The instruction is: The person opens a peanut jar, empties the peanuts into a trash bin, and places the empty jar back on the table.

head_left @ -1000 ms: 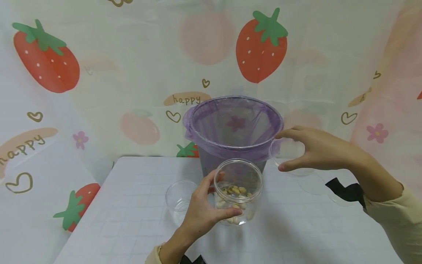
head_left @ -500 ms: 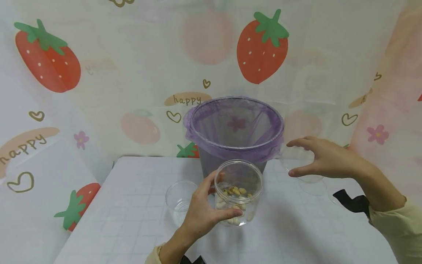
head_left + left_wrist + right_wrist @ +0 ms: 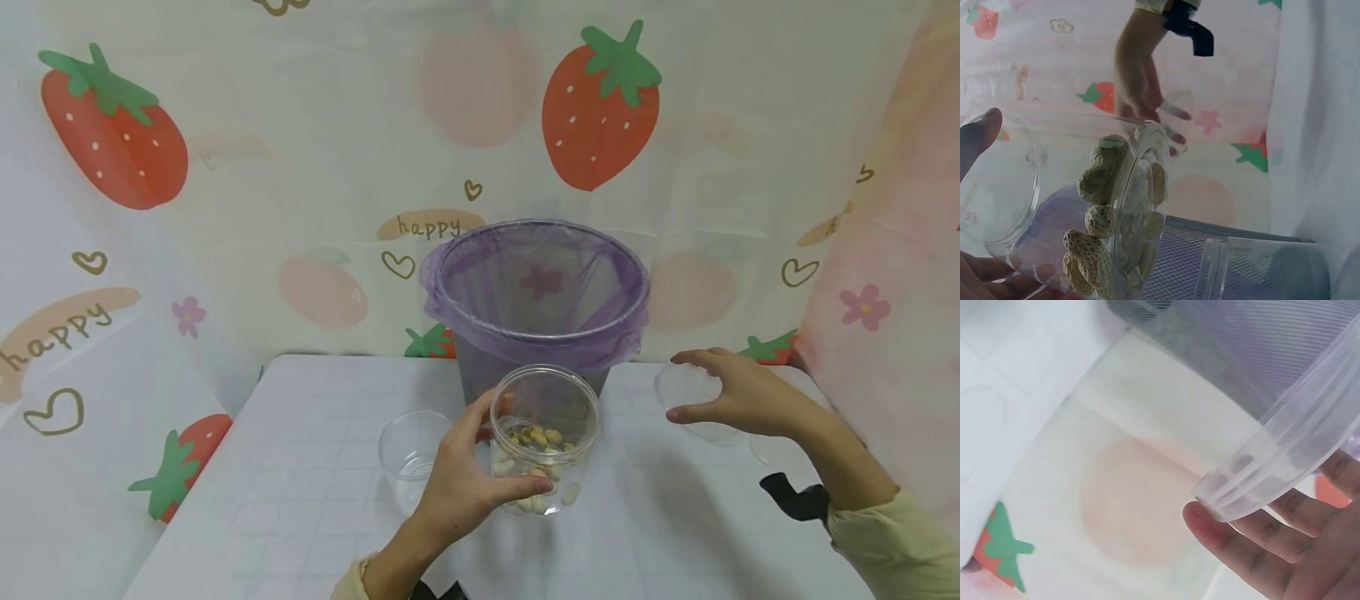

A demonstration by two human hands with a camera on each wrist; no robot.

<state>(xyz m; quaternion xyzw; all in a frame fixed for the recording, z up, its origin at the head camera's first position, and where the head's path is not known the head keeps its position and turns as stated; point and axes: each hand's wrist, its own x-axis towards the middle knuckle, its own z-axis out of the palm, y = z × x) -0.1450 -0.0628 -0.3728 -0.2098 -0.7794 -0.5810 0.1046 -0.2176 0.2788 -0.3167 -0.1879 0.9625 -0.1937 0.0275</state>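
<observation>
My left hand (image 3: 461,479) grips a clear plastic jar (image 3: 544,392), tilted, with its rim toward me and no lid on it. Unshelled peanuts (image 3: 1105,172) lie heaped at its bottom, seen through the wall in the left wrist view. To the right, above the table, my right hand (image 3: 750,398) holds a round clear lid (image 3: 686,392) by its edge between thumb and fingers. In the right wrist view the fingertips (image 3: 1200,519) press against the rim of that lid (image 3: 1266,469).
Behind the jar stands a mesh bin (image 3: 480,367) lined with a purple bag (image 3: 525,333). An uncovered clear jar (image 3: 415,450) sits left of my left hand. Another faint clear round piece (image 3: 780,454) lies at the table's right, partly behind my right arm. A printed cloth hangs behind.
My right hand has moved right and down with the lid, away from the bin's side and toward the table. The left hand and its jar have stayed nearly still.
</observation>
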